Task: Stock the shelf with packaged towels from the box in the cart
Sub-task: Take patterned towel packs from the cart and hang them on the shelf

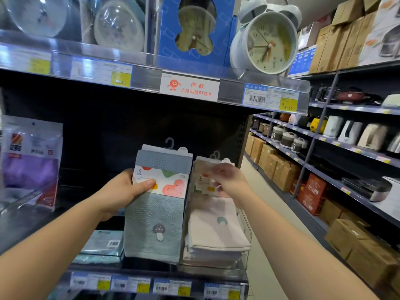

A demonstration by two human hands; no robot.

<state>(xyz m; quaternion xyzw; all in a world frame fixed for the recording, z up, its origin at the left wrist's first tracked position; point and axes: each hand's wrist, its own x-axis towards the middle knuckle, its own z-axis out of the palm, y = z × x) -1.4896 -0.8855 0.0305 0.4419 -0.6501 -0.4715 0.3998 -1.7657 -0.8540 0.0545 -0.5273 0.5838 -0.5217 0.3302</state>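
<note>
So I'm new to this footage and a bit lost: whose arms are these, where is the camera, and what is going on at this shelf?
There is no machine here. The camera sits on a person's head and looks forward and down, so the two bare arms are the wearer's own. They stand at a shop shelf with price tags along its edge.

The left hand grips a grey-blue packaged towel with a mushroom motif, thumb across its printed card. The right hand pinches the card of a beige packaged towel, which tops a stack of like towels in a clear bin.

Nearby are a purple pack on the left and an alarm clock on the shelf above. The cart and box are out of view.
</note>
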